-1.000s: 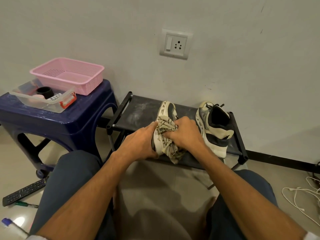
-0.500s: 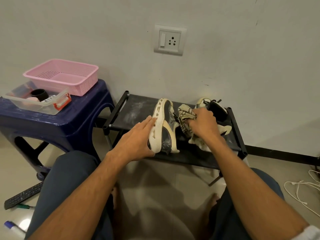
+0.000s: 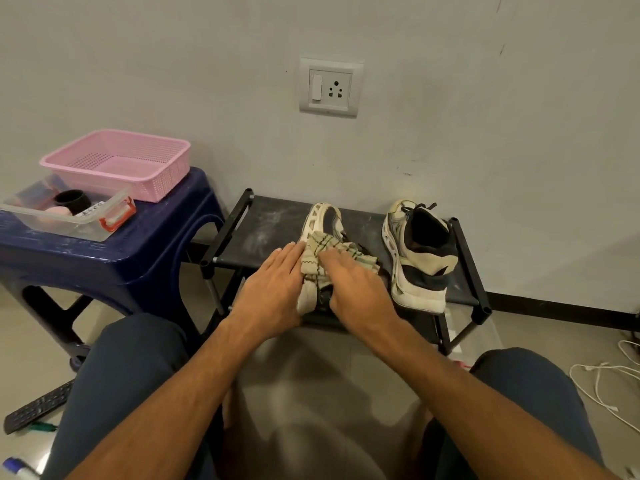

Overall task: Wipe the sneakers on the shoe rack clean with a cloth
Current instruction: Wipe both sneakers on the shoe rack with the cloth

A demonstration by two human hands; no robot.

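Back from beside the other shoe, the right hand now lies flat-fingered on the beige checked cloth, pressing it over the cream-and-grey sneaker at frame centre on the black metal shoe rack. The left hand braces that shoe's side, fingers straight, gripping nothing. Wiping looks under way on this one. Whether the cream-and-black sneaker, right of centre, is done I cannot tell. A blue plastic stool carrying a pink mesh basket stands at left — well apart, obstructing nothing.

no legible text, container label (too blurred)
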